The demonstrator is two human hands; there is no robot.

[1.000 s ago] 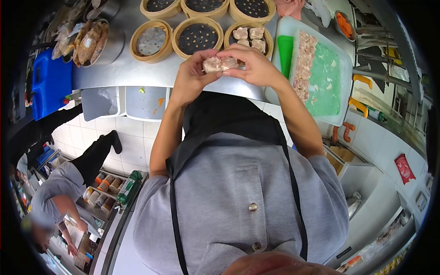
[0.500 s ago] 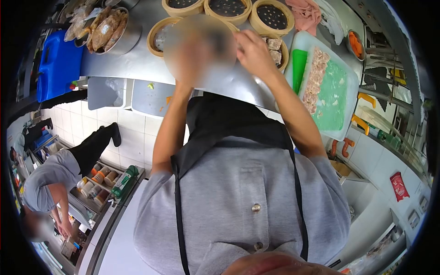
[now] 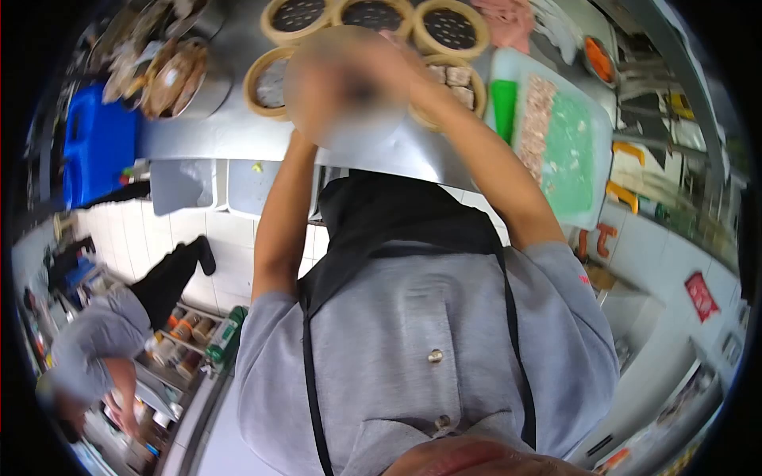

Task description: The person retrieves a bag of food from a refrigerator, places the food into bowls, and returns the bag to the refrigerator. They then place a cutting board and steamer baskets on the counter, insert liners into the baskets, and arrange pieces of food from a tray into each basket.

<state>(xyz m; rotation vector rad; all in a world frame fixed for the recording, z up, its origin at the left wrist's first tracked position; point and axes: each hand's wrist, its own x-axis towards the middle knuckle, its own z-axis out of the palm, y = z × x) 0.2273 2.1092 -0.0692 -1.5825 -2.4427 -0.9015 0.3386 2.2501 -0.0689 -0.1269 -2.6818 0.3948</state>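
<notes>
A blurred patch covers my left hand and most of my right hand; they are close together over the steel counter. Their fingers, and anything between them, cannot be made out. To the right of my hands, partly behind my right forearm, is a bamboo steamer with several pale, lumpy dumplings. Left of them stands another bamboo steamer with a whitish, translucent-looking lining. Behind are several steamers with dark, perforated bases, among them a right-hand steamer.
On the right lies a translucent tray with a strip of pinkish minced filling and a green cone-shaped object. A pink cloth is behind. Left are a metal pot and blue jug. A co-worker bends over shelves.
My right hand has moved left from the dumpling steamer to beside my left hand, into the blurred patch. More of that steamer now shows. The head view has shifted slightly.
</notes>
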